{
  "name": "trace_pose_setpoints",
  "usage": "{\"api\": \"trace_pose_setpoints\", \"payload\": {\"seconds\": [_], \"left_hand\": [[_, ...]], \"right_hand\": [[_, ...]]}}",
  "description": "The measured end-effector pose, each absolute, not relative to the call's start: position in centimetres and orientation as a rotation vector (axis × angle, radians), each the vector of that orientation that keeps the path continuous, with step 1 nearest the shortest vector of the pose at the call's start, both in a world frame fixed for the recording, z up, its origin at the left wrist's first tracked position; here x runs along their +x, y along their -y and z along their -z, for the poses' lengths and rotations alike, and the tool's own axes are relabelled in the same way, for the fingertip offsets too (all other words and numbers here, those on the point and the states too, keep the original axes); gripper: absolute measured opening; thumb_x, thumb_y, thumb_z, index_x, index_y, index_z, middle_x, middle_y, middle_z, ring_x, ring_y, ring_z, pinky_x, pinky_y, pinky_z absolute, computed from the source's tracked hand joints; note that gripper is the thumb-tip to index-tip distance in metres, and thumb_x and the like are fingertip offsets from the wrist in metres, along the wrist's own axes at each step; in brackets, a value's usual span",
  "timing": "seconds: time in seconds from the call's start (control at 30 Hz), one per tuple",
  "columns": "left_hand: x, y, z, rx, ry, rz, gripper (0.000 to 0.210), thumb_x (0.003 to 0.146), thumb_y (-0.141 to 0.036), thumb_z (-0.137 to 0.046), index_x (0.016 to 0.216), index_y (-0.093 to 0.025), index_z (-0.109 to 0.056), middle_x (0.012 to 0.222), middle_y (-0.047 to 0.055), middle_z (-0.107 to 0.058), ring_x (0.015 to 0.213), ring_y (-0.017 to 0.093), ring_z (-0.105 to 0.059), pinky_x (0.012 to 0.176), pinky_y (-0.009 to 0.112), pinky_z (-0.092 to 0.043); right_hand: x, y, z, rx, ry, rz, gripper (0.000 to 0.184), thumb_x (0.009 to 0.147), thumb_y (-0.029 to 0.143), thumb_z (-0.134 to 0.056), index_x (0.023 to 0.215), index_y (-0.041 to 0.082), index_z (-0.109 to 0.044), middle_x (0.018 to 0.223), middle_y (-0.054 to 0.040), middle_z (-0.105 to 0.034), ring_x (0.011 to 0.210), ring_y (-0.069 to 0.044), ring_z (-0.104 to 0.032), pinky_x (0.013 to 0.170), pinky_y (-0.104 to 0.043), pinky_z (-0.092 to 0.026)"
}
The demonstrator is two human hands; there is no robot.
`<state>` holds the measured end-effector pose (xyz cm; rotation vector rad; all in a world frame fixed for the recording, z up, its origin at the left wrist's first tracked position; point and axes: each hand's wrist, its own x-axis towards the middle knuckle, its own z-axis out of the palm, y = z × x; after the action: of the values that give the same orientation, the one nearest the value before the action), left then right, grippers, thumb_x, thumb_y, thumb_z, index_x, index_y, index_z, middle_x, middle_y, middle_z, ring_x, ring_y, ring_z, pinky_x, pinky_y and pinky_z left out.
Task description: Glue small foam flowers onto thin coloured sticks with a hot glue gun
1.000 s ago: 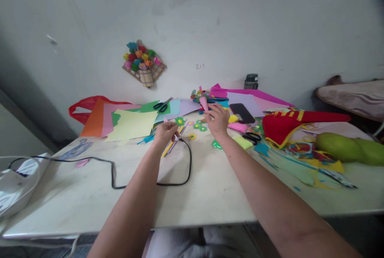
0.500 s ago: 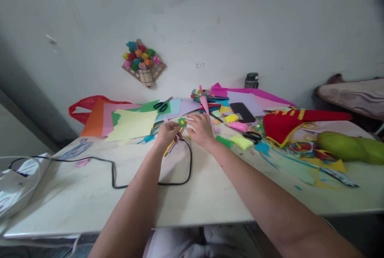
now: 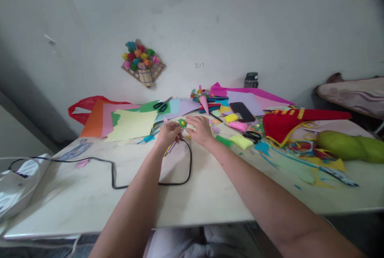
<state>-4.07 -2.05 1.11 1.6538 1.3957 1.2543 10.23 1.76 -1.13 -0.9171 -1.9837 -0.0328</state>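
Observation:
A small green paper flower [image 3: 181,121] with a yellow centre is pinched by my left hand [image 3: 168,133] at its left side. My right hand [image 3: 200,129] is just to the right of it, with fingers stretched out and thumb apart. Whether its fingertips touch the petals I cannot tell. Under my left hand lie thin coloured sticks [image 3: 170,148], partly hidden. The end of a black cable [image 3: 191,158] runs up to the same spot. Beyond my right hand stands a pink paper cone [image 3: 204,104] topped with small paper flowers [image 3: 200,94].
Coloured paper sheets [image 3: 135,124] with scissors [image 3: 163,105] lie at the back left. To the right are a phone [image 3: 242,112], black-handled scissors [image 3: 252,135], clay packets [image 3: 241,142], a red cloth [image 3: 280,127] and a green gourd-like object [image 3: 348,147]. A power strip [image 3: 25,186] sits at left.
My right hand's fingers have shifted slightly and sit a little closer together beside the flower. The left hand keeps its pinch, almost still.

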Motion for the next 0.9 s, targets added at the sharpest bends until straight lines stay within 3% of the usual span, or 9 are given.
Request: {"api": "trace_pose_setpoints", "payload": {"seconds": [0.27,0.9], "left_hand": [[-4.10,1.94,-0.98,1.657,-1.398,-1.253,0.014,0.070,-0.026,-0.053,0.064,-0.014,-0.048,0.045,-0.001,-0.057,0.030,0.007,-0.046,0.032,0.016,-0.026],[-3.98,2.05,-0.96,1.709,-1.367,-1.268,0.014,0.071,-0.027,-0.053,0.068,-0.014,-0.051,0.049,0.001,-0.059,0.033,0.007,-0.048,0.033,0.016,-0.028]], "right_hand": [[10.15,-1.04,0.84,-0.887,2.043,0.058,0.031,0.071,0.019,-0.054,0.100,0.020,-0.065,0.118,-0.0029,-0.057,0.104,-0.022,-0.047,0.092,-0.038,-0.031],[9.43,-1.73,1.21,-0.887,1.924,-0.359,0.032,0.068,0.012,-0.056,0.099,0.017,-0.065,0.105,-0.0064,-0.064,0.102,-0.017,-0.056,0.093,-0.031,-0.038]]}}
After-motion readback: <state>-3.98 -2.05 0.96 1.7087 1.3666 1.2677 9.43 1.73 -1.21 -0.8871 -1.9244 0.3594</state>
